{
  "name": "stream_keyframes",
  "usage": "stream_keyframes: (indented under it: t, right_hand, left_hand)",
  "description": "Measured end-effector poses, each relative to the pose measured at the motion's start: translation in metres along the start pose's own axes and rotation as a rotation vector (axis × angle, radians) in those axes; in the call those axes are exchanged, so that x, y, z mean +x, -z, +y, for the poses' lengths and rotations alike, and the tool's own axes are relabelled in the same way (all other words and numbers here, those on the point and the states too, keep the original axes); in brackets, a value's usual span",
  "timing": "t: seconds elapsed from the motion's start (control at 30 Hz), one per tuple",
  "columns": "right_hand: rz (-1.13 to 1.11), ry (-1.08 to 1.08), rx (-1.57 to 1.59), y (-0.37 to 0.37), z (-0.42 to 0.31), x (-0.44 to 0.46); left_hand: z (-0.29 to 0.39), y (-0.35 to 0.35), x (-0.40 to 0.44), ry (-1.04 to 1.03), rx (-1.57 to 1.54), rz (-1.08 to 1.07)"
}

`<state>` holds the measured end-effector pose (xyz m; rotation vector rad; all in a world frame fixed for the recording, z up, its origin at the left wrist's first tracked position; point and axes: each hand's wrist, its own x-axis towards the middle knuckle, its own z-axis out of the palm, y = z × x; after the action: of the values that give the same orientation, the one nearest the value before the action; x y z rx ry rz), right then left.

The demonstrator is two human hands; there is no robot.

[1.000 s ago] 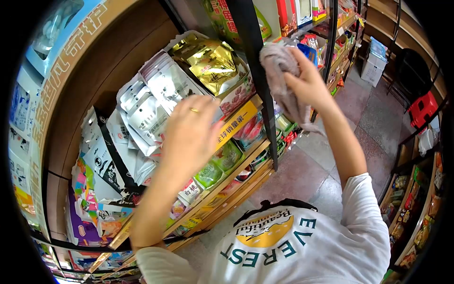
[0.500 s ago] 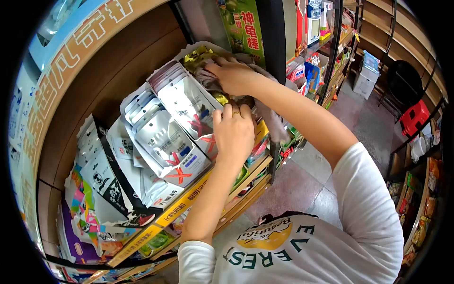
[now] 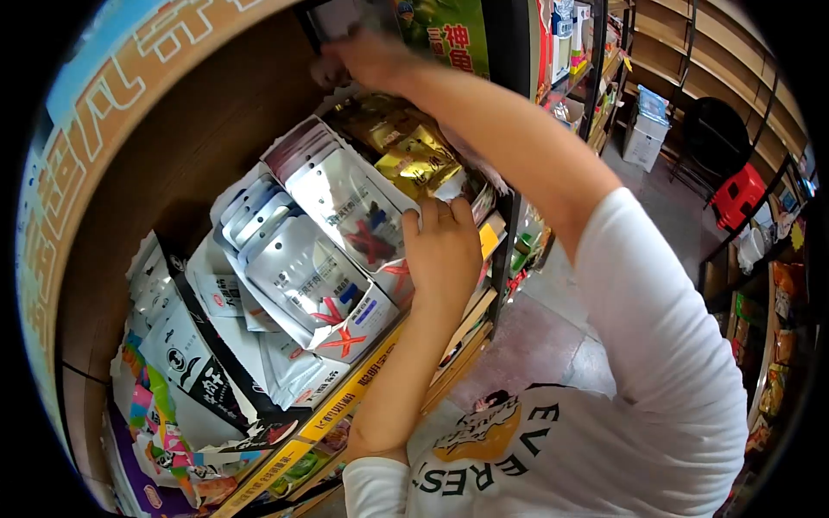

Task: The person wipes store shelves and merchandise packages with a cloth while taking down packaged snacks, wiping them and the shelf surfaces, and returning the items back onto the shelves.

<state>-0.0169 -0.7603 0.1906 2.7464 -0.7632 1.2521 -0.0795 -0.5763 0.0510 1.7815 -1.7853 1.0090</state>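
Note:
My right hand (image 3: 367, 62), blurred by motion, is at the back of the shelf beyond the gold packets (image 3: 414, 160). It seems closed on a greyish cloth, whose loose end (image 3: 488, 168) shows below my forearm; most of the cloth is hidden. My left hand (image 3: 445, 246) has its fingers curled over the front edge of the box of gold packets. Left of that, silver-white pouches (image 3: 302, 272) stand in an open white carton with red marks. A black-edged box of white pouches (image 3: 194, 354) leans further left.
A yellow label strip (image 3: 332, 414) runs along the shelf front. Beside the gold packets rises a black shelf post (image 3: 509, 52), with a green box (image 3: 449, 34) behind. A white carton (image 3: 646, 138), a black chair (image 3: 715, 129) and a red stool (image 3: 738, 194) stand on the floor at right.
My right hand has gone from the gold packets further back and left, uncovering them. My left hand stays at the box's front edge. Earlier, the cloth was lifted right of the post, then pressed onto the packets.

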Motion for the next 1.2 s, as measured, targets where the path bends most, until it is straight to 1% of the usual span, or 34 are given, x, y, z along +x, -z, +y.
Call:
stream_keyframes:
  t: [0.03, 0.07, 0.13, 0.2, 0.27, 0.3, 0.37, 0.4, 0.47, 0.53, 0.6, 0.67, 0.7, 0.73, 0.77, 0.8, 0.83, 0.87, 0.9, 0.93, 0.97, 1.0, 1.07, 1.1, 1.17, 1.2]
  right_hand:
    - [0.102, 0.189, -0.275, 0.029, -0.009, -0.001]
    - [0.151, 0.216, -0.391, 0.045, -0.016, -0.006]
    - [-0.003, 0.214, -0.329, 0.087, -0.042, -0.059]
    - [-0.109, 0.232, -0.339, 0.061, -0.043, -0.109]
    - [-0.065, 0.250, -0.259, -0.015, 0.000, -0.133]
    - [-0.066, 0.239, -0.260, -0.017, 0.004, -0.127]
    - [-0.145, -0.114, -0.133, -0.023, 0.001, -0.103]
    - [-0.143, -0.130, -0.129, -0.025, -0.003, -0.094]
    - [-0.147, -0.313, -0.127, -0.022, -0.009, -0.071]
    - [0.035, -0.120, -0.085, -0.014, -0.007, -0.062]
    - [0.388, 0.042, -0.031, 0.018, -0.018, -0.071]
    - [0.473, 0.126, 0.120, 0.064, -0.024, -0.088]
    - [0.439, 0.169, 0.134, 0.093, -0.030, -0.104]
    - [0.458, 0.235, 0.171, 0.106, -0.025, -0.123]
    - [0.475, 0.303, 0.207, 0.119, -0.020, -0.142]
    - [0.544, 0.392, 0.268, 0.122, -0.007, -0.160]
    - [0.495, 0.370, 0.277, 0.132, 0.004, -0.185]
    - [0.443, 0.347, 0.289, 0.143, 0.019, -0.211]
    - [0.389, 0.316, 0.344, 0.146, 0.040, -0.231]
    - [0.329, 0.287, 0.399, 0.144, 0.063, -0.248]
    - [0.285, 0.211, 0.470, 0.143, 0.084, -0.263]
    - [0.241, 0.135, 0.539, 0.141, 0.106, -0.275]
    - [0.257, 0.041, 0.544, 0.138, 0.148, -0.301]
    - [0.259, -0.024, 0.608, 0.135, 0.170, -0.314]
    - [0.235, -0.177, 0.733, 0.121, 0.212, -0.342]
    - [0.210, -0.266, 0.795, 0.111, 0.230, -0.355]
  left_hand:
    - [0.001, 0.002, 0.001, 0.020, -0.012, -0.078]
    - [0.001, 0.001, 0.001, 0.021, -0.021, -0.079]
    - [0.000, -0.001, 0.000, 0.031, -0.057, -0.010]
    - [-0.001, 0.001, 0.001, 0.033, -0.050, -0.034]
    - [-0.002, -0.001, 0.000, 0.025, -0.111, 0.065]
    - [-0.003, 0.000, 0.000, -0.012, -0.082, 0.041]
    - [-0.003, -0.001, 0.002, -0.002, -0.115, 0.050]
    - [-0.002, -0.001, 0.000, 0.016, -0.150, 0.053]
    - [-0.002, -0.005, 0.000, 0.013, -0.127, 0.099]
    - [-0.001, -0.002, 0.000, 0.015, -0.077, 0.012]
    - [0.000, 0.005, 0.003, 0.006, -0.114, 0.004]
    - [-0.001, 0.013, 0.006, 0.010, -0.143, -0.005]
    - [-0.002, 0.017, 0.008, -0.002, -0.133, -0.048]
    - [-0.004, 0.021, 0.010, -0.010, -0.121, -0.090]
    - [-0.009, 0.022, 0.014, -0.049, -0.116, -0.016]
    - [-0.014, 0.028, 0.020, -0.017, -0.093, -0.033]
    - [-0.020, 0.034, 0.029, 0.121, -0.216, -0.091]
    - [-0.026, 0.040, 0.036, 0.185, -0.081, -0.084]
    - [-0.034, 0.040, 0.044, 0.123, 0.010, 0.000]
    - [-0.043, 0.037, 0.053, 0.131, 0.071, -0.017]
    - [-0.047, 0.032, 0.061, 0.157, 0.040, -0.063]
    - [-0.045, 0.031, 0.072, 0.245, -0.039, -0.208]
    - [-0.046, 0.030, 0.086, 0.313, -0.025, -0.357]
    - [-0.044, 0.032, 0.092, 0.340, -0.002, -0.361]
    - [-0.040, 0.037, 0.099, 0.375, -0.055, -0.402]
    - [-0.043, 0.037, 0.100, 0.414, -0.148, -0.395]
